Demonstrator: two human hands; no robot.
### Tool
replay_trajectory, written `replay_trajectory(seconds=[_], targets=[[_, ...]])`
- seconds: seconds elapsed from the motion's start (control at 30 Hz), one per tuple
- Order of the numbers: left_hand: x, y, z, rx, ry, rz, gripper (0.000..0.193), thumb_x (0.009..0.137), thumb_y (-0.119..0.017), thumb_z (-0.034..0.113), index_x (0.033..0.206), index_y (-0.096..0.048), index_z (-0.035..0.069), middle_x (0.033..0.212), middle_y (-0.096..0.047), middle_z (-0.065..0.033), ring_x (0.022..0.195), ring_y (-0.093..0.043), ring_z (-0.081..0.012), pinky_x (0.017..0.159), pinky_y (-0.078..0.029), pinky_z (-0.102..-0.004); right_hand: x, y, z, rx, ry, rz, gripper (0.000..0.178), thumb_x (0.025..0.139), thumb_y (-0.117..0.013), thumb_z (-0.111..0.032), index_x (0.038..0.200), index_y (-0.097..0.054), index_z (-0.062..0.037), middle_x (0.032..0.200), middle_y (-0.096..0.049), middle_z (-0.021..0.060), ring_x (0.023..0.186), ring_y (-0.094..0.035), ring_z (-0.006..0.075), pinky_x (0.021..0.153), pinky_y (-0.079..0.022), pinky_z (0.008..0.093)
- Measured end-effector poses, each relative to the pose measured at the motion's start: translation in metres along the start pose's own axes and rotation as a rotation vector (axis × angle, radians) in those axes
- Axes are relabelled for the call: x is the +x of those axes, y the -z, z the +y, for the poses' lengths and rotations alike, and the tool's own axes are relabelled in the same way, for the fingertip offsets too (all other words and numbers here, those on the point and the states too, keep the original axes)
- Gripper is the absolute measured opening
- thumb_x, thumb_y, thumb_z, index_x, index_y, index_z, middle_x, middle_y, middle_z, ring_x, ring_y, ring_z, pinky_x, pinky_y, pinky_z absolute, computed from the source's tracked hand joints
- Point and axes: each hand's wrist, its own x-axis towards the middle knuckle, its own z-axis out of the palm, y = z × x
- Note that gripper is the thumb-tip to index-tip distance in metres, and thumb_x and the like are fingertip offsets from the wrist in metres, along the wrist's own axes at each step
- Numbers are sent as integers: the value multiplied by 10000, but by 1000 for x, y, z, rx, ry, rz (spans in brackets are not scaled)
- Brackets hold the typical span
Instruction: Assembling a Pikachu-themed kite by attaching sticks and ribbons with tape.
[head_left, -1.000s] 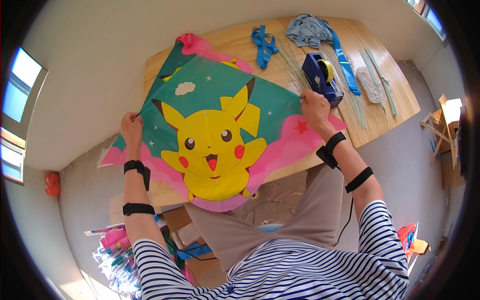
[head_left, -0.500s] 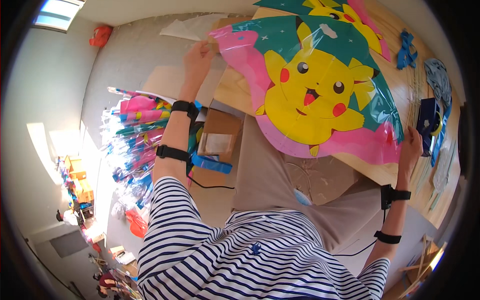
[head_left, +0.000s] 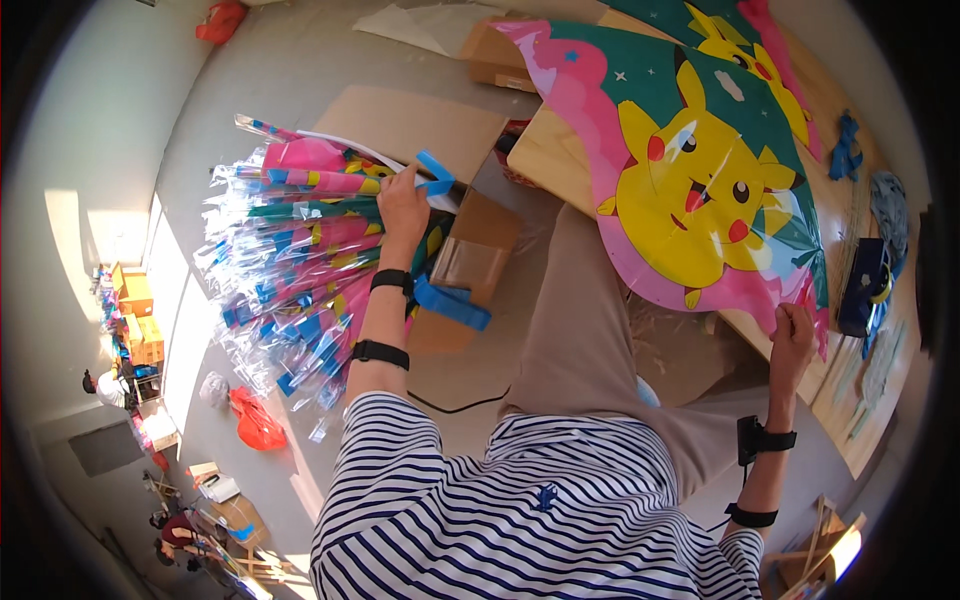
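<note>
A fan-shaped plastic kite sail, green and pink with a yellow cartoon creature, lies across the wooden table and hangs over its near edge. My right hand pinches its lower right corner. At left, my left hand reaches to the top edge of a large pile of rolled, plastic-wrapped kites. Its fingers are bent together beside a blue strip; what they grip is hidden. A second printed sail lies partly under the first.
On the table lie a blue ribbon, a dark blue box, grey cloth and thin rods. Cardboard boxes stand between the pile and my legs. A red bag sits on the floor; people are far off at lower left.
My left hand has let go of the sail's left corner and moved down to the wrapped pile. My right hand still holds the right corner. The whole view has shifted.
</note>
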Motion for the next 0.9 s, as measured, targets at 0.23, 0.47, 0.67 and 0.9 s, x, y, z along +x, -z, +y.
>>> replay_trajectory(seconds=[0.23,0.47,0.67,0.9], targets=[[23,-26,-7,144,-20,-195,299,823,-661,79,1118,-701,103,903,-726,-154,918,-681,-385,964,-443,-564,-23,4,-2,-4,-67,14,67,920,-646,-16,948,-685,30,805,-612,56,580,-531,100,518,-418,259],[26,37,25,-534,174,-91,313,796,-689,-12,1104,-696,42,777,-705,-100,735,-685,-215,718,-540,-346,-28,-10,-39,114,-100,-99,72,924,-651,-23,948,-686,35,809,-622,46,590,-538,89,552,-429,246],[9,108,179,-1289,63,-349,323,843,-649,-74,1159,-646,-5,880,-689,-49,781,-626,-90,716,-513,-246,-35,-43,-128,583,-138,-465,210,951,-674,-159,1042,-687,30,881,-677,35,712,-612,99,680,-495,250],[-56,128,329,-1392,-315,-768,253,872,-673,-39,1117,-629,7,898,-640,-14,831,-605,-71,763,-508,-232,-44,-22,-159,1099,-336,-454,216,979,-672,-218,1025,-689,-8,858,-683,14,717,-617,64,647,-500,220]])
